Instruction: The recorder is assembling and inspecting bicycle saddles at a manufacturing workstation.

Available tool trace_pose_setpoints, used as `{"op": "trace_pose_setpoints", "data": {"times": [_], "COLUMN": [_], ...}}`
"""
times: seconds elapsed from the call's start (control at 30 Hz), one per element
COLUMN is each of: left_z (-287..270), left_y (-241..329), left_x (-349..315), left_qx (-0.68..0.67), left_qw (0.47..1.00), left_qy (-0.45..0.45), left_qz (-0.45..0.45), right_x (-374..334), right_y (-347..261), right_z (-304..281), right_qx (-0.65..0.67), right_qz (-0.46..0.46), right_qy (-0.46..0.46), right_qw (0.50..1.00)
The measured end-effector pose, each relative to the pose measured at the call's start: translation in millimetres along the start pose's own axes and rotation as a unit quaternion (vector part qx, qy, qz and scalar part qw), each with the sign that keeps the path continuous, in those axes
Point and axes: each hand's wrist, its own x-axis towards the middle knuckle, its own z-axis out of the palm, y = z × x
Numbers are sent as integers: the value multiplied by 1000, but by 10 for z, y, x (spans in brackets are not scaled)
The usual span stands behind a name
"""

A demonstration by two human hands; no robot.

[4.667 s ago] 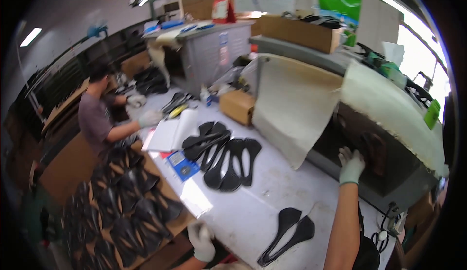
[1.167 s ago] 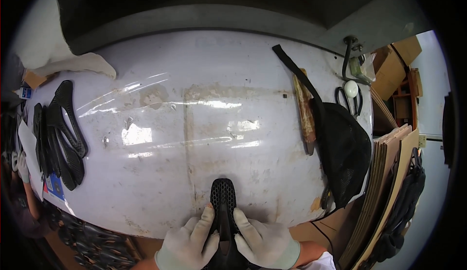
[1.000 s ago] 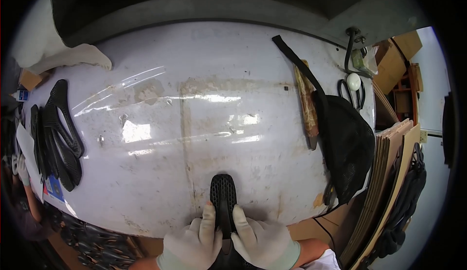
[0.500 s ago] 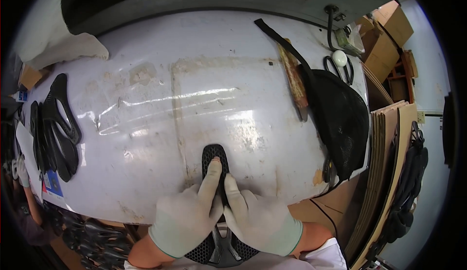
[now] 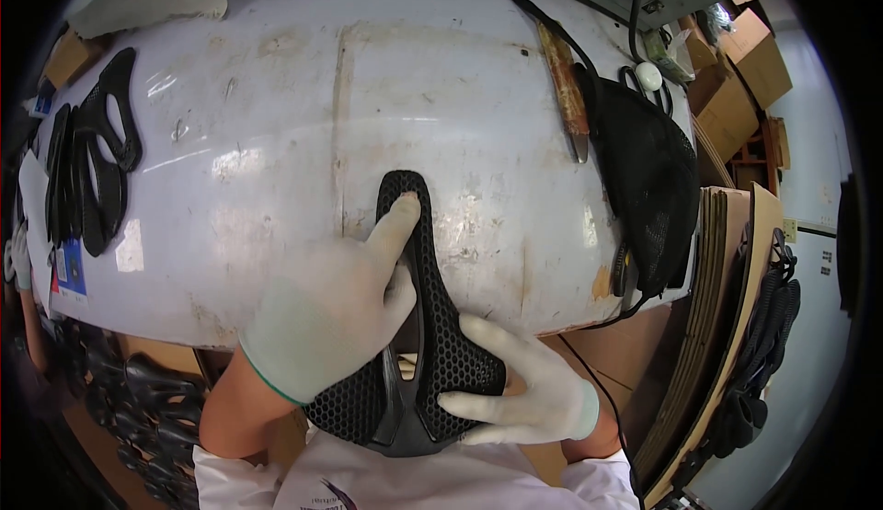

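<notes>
At left on the table [image 5: 258, 110], black pads [image 5: 89, 124] lie overlapping; at centre the left hand [image 5: 331, 303] is clamped on the saddle [image 5: 442, 326], one fingertip on its nose, while the right hand [image 5: 520, 386] grips its right rear wing. The step appears to be pressing the surface by hand; a further press would call for steady support at the wing.

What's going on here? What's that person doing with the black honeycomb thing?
A person is holding a black saddle-shaped piece. The left grip lies along its narrow end, one fingertip on top, and the right grip is at its wide end. The narrow end points away, over the white table. Similar black pieces lie on the left, a black mesh thing on the right.
</notes>
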Motion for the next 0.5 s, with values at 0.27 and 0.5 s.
{"op": "trace_pose_setpoints", "data": {"times": [0.27, 0.5], "left_z": [52, 16], "left_y": [-33, 81], "left_x": [-62, -41], "left_qx": [-31, -6], "left_qw": [999, 998], "left_qy": [35, -16], "left_qz": [14, -58], "right_x": [55, 14], "right_y": [-101, -60], "right_z": [-11, 79], "right_qx": [-32, -33], "right_qz": [0, -27], "right_qy": [-21, 5], "right_qw": [999, 999]}}
